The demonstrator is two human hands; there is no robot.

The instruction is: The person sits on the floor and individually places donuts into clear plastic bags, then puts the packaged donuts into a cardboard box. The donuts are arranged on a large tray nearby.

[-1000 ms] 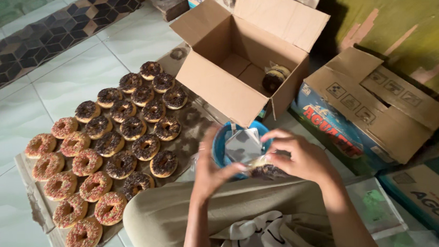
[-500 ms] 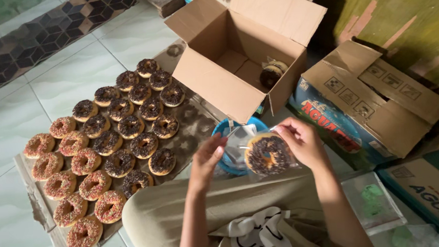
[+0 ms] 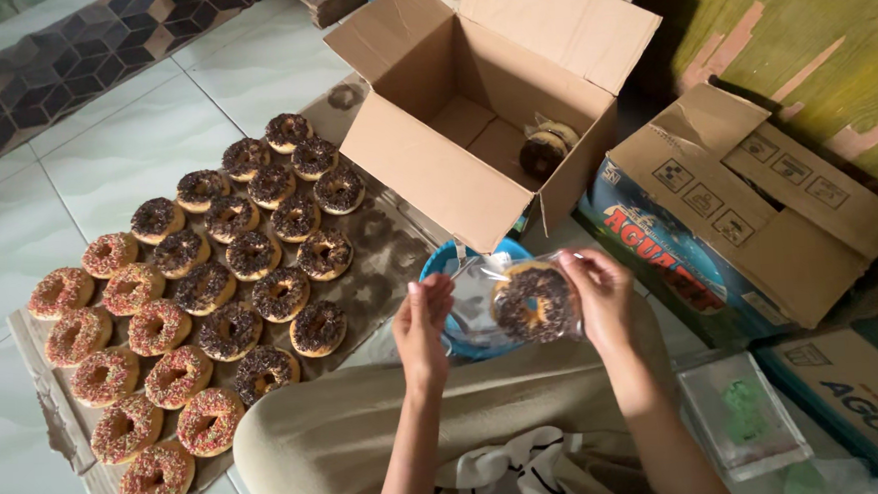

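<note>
My right hand (image 3: 602,294) and left hand (image 3: 425,323) pinch a clear bag (image 3: 497,299) holding a doughnut (image 3: 532,302); open box (image 3: 482,104) at 12 o'clock.

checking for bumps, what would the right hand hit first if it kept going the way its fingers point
The right hand, holding the bagged donut, points up and away toward the open cardboard box. Its near flap would likely come first, though depth is hard to judge.

Rows of sprinkle-topped ring doughnuts (image 3: 197,315) lie on a flat brown cardboard sheet (image 3: 384,245) over pale floor tiles (image 3: 123,143). An open brown cardboard box (image 3: 471,95) stands just beside them (a few wrapped doughnuts (image 3: 544,149) inside).
</note>
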